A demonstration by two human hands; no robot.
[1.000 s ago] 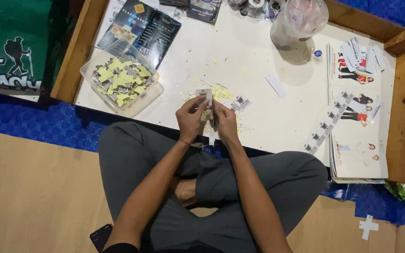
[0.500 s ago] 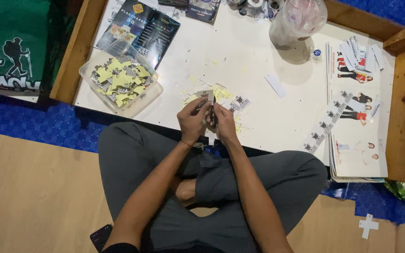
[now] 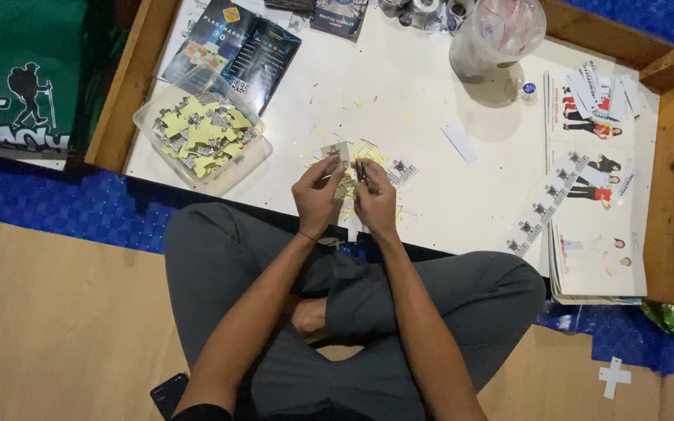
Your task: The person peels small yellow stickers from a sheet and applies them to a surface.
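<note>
Head view shows a white low table with a wooden rim [image 3: 130, 86], a clear plastic tub of yellow cut-outs [image 3: 200, 136] — and left hand [image 3: 317, 195] and right hand [image 3: 374, 199], fingers pinched shut on a small printed paper square [image 3: 335, 150] above the table's near edge.

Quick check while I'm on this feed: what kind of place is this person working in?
Probably an informal craft spot on the floor of a home or hall, not a workshop. The person sits cross-legged at a low wooden-framed white table, left hand and right hand on a small paper tag, with a clear tub of cut pieces beside them.
</note>
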